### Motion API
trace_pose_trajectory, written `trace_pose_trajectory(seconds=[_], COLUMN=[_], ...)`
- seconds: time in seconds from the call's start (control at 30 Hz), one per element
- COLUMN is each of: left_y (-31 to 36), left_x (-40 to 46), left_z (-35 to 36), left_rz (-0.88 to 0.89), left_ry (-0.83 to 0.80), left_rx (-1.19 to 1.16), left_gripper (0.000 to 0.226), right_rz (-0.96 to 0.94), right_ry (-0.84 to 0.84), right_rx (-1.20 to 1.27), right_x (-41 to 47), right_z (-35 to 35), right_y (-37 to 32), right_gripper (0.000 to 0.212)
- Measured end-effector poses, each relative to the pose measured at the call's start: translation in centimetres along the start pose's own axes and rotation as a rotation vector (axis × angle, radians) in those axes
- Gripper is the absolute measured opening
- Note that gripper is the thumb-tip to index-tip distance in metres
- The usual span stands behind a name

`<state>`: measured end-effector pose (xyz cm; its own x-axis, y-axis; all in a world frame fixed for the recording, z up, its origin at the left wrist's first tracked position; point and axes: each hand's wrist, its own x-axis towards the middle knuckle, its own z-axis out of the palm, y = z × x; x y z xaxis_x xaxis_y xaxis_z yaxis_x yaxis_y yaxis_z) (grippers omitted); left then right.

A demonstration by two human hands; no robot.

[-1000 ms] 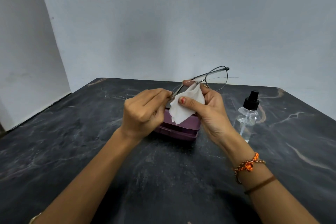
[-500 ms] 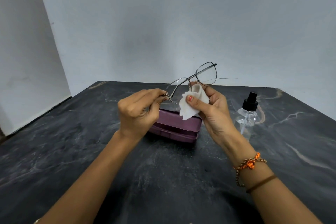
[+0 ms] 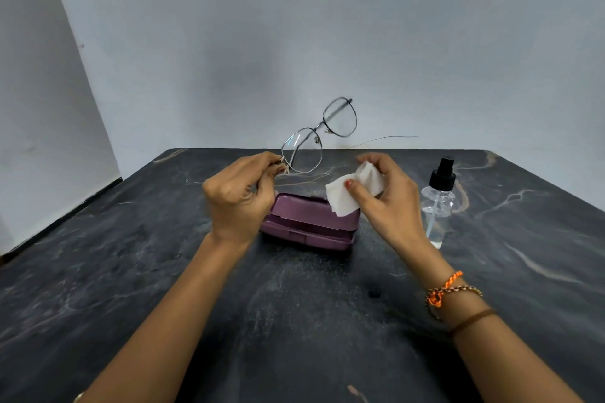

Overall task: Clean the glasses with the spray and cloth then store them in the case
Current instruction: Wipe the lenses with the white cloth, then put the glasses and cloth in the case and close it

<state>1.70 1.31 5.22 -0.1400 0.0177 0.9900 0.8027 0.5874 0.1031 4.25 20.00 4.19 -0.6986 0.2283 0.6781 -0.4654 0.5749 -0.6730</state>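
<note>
Glasses (image 3: pixel 319 136): thin dark metal frame, held in the air above and behind the case (image 3: pixel 307 222), tilted so one lens rides higher than the other. The far temple is unfolded and trails off to the right as a fine line. Left hand (image 3: pixel 240 198) holds the frame at its lower left corner; its fingers (image 3: pixel 278 167) are curled and pinched together on the hinge end.

Cloth (image 3: pixel 355 188): white, crumpled, above the case's right end and well apart from the lenses. Right hand (image 3: pixel 389 203) grips it, thumb pressed across the fabric, the other fingers folded round behind. No contact between cloth and glasses at this instant.

Case: plum, hard shell, lying on the table (image 3: pixel 131 271) directly below the hands, lid down; its front clasp looks closed, though the hands hide part of the lid.

Spray bottle (image 3: pixel 438 206): clear with black pump top, standing upright to the right of the case, untouched.

Progress, as a judgement: the wiping stage is under way or near its close; whether the lenses are dry and clean cannot be read from this view. Still to do: finish any wiping, put the cloth down, fold the temples, open the case, lay the glasses in, shut it.
</note>
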Motion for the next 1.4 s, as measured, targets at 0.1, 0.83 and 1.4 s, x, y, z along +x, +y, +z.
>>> trace_pose_trajectory(seconds=[0.1, 0.83, 1.4], left_y=[-0.2, -0.7, -0.7], left_x=[-0.1, -0.1, -0.2], left_z=[0.1, 0.4, 0.5], left_rz=[-0.028, -0.131, -0.196], left_ry=[0.001, 0.034, 0.084], left_rx=[-0.003, -0.023, -0.054], left_gripper=[0.009, 0.011, 0.009], right_rz=[-0.057, 0.096, 0.032], right_ry=[0.099, -0.444, -0.66], right_rx=[-0.097, -0.095, -0.544], right_x=[-0.3, -0.6, -0.9], right_z=[-1.1, -3.3, -2.4], right_y=[0.5, 1.8, 3.5], right_gripper=[0.029, 0.052, 0.093])
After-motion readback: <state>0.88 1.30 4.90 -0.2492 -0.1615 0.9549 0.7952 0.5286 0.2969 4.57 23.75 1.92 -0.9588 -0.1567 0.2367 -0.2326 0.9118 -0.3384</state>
